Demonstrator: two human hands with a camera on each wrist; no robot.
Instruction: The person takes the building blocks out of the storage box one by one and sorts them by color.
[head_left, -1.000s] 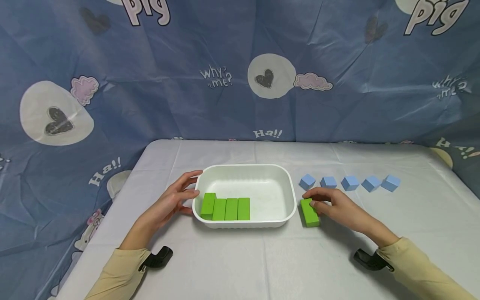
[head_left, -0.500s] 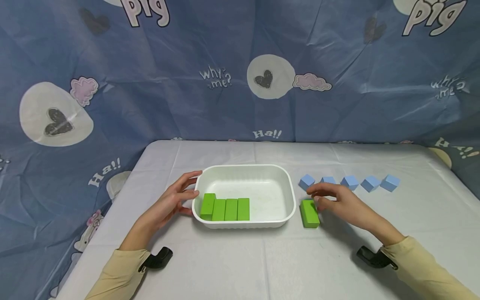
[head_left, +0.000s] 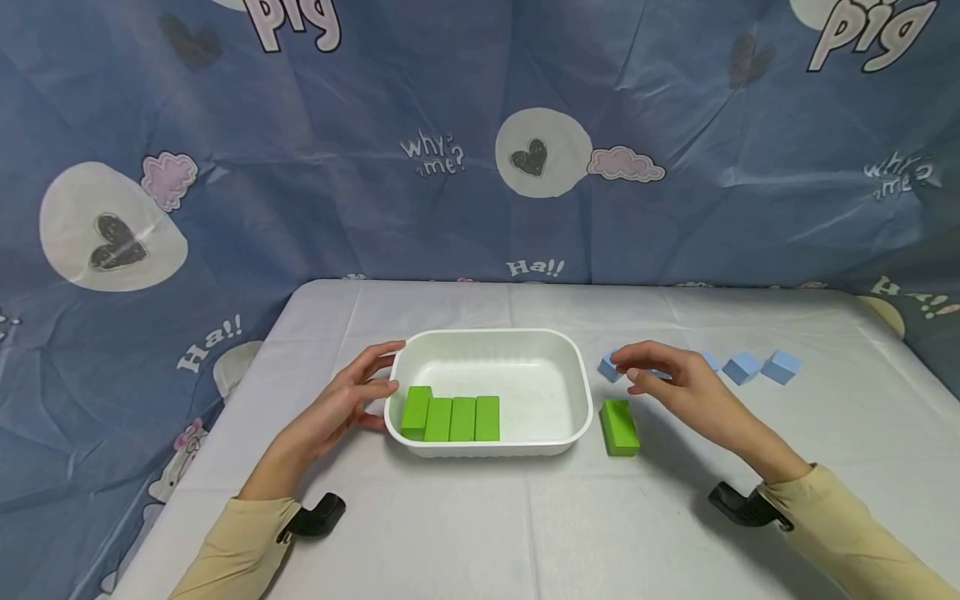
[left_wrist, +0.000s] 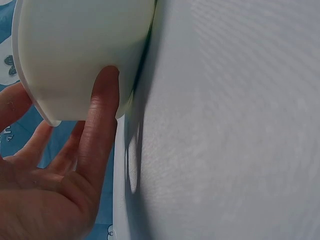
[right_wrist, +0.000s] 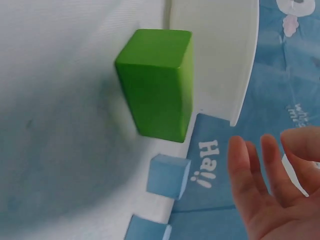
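Observation:
My left hand (head_left: 347, 394) touches the left end of a white plastic tray (head_left: 491, 450). In the left wrist view a fairly straight finger (left_wrist: 102, 110) presses the tray's outer wall (left_wrist: 75, 55). Several green rectangular blocks (head_left: 462, 418) stand side by side in the tray's front left part, the leftmost appearing taller. To the right of the tray, one green block (head_left: 619, 427) lies on the table, untouched. My right hand (head_left: 686, 392) hovers behind and right of that block with loosely bent fingers and nothing between them. Its fingers partly cover the row of blue cubes.
Several light blue cubes stand in a row at the back right, among them a cube (head_left: 742, 367) and the rightmost cube (head_left: 781, 367). A white cloth (head_left: 480, 525) covers the table. Behind it hangs a blue printed curtain (head_left: 420, 217).
My right hand has let go of the green block right of the tray and risen away towards the blue cubes. That block stays on the table. The left hand and tray have not moved.

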